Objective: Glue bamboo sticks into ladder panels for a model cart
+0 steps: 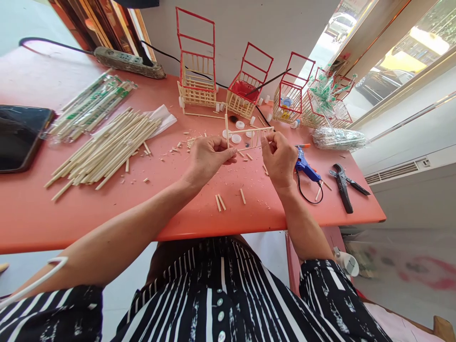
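Twisting could be caused by uneven pressure, cracking the slender stick frame [249, 130] held over the bench [199, 216] in the pinching grip of left hand [213, 152] and right hand [279, 156].

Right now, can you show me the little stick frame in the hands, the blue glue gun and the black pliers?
Stick frame [245, 131]: head view, on its upper long stick.
Blue glue gun [308, 169]: head view, on its body.
Black pliers [344, 187]: head view, on the thicker handle.
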Action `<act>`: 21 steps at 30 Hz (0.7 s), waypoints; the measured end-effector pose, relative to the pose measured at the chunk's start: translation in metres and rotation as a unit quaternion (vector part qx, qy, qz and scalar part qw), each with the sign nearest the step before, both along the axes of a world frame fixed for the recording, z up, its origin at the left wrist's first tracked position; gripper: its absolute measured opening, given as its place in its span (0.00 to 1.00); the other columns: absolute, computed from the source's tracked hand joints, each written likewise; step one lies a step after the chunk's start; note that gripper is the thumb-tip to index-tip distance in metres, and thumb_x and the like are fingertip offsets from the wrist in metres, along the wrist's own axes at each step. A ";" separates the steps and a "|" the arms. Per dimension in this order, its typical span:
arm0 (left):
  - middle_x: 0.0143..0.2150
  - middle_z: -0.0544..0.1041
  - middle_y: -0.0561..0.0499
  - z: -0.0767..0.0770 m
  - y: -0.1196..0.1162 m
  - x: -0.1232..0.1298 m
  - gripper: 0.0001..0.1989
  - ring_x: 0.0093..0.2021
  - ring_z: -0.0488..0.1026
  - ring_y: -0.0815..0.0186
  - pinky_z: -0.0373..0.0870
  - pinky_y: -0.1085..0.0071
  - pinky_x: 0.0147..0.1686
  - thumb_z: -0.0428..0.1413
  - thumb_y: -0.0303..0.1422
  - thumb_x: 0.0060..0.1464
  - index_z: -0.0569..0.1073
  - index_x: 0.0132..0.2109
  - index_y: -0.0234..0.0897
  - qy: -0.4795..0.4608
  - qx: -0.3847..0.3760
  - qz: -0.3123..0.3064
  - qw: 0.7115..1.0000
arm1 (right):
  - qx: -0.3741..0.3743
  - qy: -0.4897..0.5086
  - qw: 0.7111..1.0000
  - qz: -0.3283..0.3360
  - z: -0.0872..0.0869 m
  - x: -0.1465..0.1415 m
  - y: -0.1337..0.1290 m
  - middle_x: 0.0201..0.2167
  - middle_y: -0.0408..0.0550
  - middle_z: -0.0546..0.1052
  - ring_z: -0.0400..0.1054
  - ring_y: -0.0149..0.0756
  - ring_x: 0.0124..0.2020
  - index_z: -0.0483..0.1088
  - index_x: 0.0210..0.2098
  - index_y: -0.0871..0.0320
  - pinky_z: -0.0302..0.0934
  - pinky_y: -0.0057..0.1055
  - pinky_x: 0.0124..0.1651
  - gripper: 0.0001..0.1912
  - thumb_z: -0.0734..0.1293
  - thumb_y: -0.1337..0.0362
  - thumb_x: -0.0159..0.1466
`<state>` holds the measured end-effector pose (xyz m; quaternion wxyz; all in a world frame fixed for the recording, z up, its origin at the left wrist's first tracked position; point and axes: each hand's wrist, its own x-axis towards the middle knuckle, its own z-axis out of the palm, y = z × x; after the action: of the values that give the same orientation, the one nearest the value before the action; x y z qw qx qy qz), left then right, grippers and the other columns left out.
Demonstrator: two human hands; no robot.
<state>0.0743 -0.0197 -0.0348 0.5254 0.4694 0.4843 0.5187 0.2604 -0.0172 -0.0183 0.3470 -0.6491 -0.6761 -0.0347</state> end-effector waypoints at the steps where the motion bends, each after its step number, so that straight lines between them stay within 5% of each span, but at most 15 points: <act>1: 0.24 0.80 0.50 0.000 0.000 -0.001 0.08 0.27 0.82 0.65 0.81 0.72 0.32 0.67 0.28 0.49 0.76 0.27 0.34 -0.001 0.003 0.000 1.000 | 0.002 0.001 1.000 -0.005 0.000 0.002 0.001 0.25 0.41 0.72 0.65 0.33 0.29 0.73 0.35 0.56 0.51 0.33 0.37 0.15 0.63 0.55 0.74; 14: 0.26 0.81 0.50 0.001 -0.001 0.001 0.12 0.27 0.82 0.65 0.81 0.71 0.33 0.70 0.31 0.47 0.74 0.27 0.35 -0.001 -0.011 -0.018 1.000 | -0.003 0.000 1.000 0.008 -0.002 0.003 0.002 0.26 0.42 0.74 0.67 0.34 0.30 0.77 0.38 0.56 0.55 0.32 0.38 0.15 0.63 0.56 0.74; 19: 0.28 0.82 0.49 0.001 0.005 -0.007 0.12 0.27 0.82 0.65 0.82 0.70 0.33 0.71 0.33 0.47 0.76 0.29 0.34 -0.038 -0.025 -0.031 0.998 | 0.070 0.122 0.990 0.027 -0.005 0.031 0.018 0.44 0.51 0.79 0.72 0.35 0.39 0.74 0.51 0.57 0.63 0.33 0.41 0.15 0.65 0.54 0.72; 21: 0.29 0.83 0.48 0.001 0.007 -0.010 0.12 0.28 0.82 0.64 0.82 0.69 0.33 0.72 0.34 0.47 0.77 0.30 0.34 -0.049 -0.038 -0.036 0.997 | 0.044 0.190 0.980 0.047 -0.006 0.044 0.025 0.50 0.54 0.79 0.74 0.36 0.44 0.72 0.55 0.56 0.65 0.32 0.40 0.19 0.65 0.52 0.72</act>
<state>0.0640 -0.0123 -0.0339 0.5842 0.4408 0.4599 0.5029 0.3046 0.0073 -0.0247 0.4987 -0.5952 -0.6255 0.0760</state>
